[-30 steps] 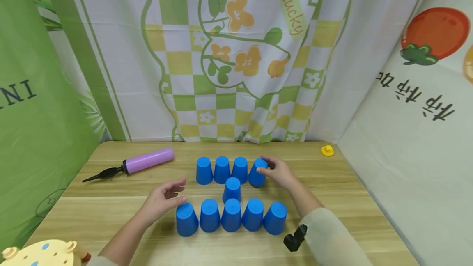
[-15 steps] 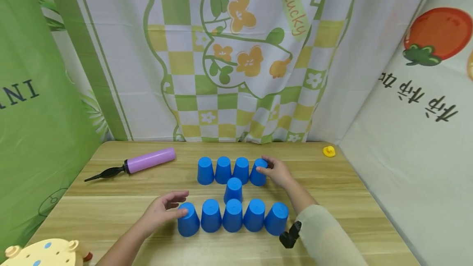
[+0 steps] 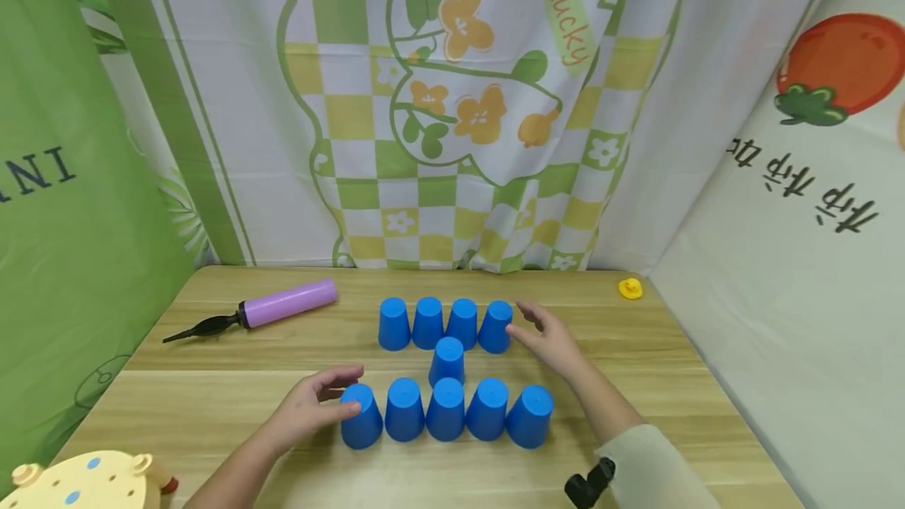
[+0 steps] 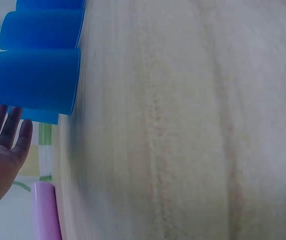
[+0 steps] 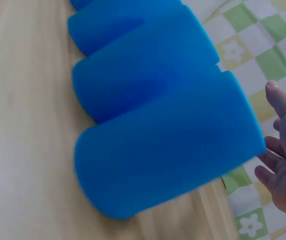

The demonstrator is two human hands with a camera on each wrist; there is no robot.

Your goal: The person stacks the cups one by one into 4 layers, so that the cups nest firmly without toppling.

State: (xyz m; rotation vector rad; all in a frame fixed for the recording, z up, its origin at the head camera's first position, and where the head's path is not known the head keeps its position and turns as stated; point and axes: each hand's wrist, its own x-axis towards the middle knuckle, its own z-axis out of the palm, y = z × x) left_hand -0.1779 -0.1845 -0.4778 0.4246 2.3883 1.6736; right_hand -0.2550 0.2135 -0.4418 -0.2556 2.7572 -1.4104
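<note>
Ten blue cups well within the table edges, left hand and right hand alongside, loosely uncurled

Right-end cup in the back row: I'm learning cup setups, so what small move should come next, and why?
Probably ease the right hand outward, clear of the right-end cup: the cup stands narrow end up beside the other back-row cups, and the hand is open beside it, not gripping, so a brush could nudge it.

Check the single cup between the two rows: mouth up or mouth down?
Mouth down: head view shows the single cup with its narrower, closed end up.
</note>
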